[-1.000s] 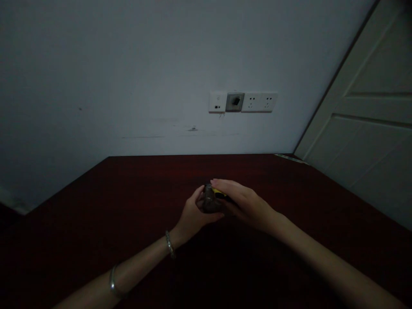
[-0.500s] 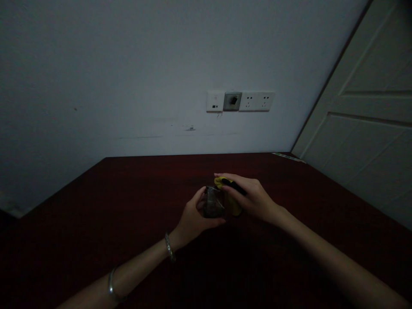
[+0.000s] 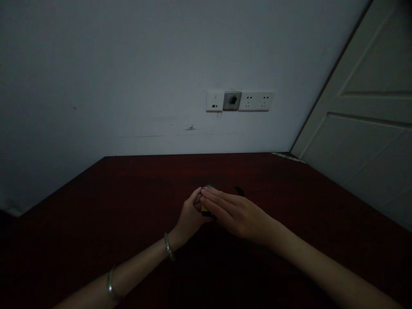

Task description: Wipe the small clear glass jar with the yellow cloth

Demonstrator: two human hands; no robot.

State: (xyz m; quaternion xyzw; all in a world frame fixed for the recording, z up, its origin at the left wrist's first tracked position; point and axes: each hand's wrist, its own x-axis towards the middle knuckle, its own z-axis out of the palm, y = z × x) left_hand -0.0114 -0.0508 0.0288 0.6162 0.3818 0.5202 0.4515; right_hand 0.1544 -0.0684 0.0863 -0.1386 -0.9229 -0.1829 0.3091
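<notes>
My left hand (image 3: 192, 214) curves around a small dark, see-through container that looks like a glass (image 3: 210, 186). Most of it is covered now, with only its rim side showing. Across it lies my right hand (image 3: 236, 212), fingers stretched together and pressing a yellow cloth with black parts (image 3: 204, 209) against the container. Just a sliver of the yellow shows below the fingertips. Behind the right knuckles sticks out a black strip, apparently part of the same cloth. Both hands are above the dark red table (image 3: 144, 184).
The table meets a pale wall (image 3: 128, 77) at the back. Sockets and a switch panel (image 3: 240, 101) are set in it. A white panelled door (image 3: 363, 120) stands on the right, and a thin pale strip (image 3: 287, 157) lies on the far right table edge.
My right hand has moved left with the yellow cloth, from beside the container to across it, and its fingers have straightened. My left hand has shifted slightly left, still holding the container.
</notes>
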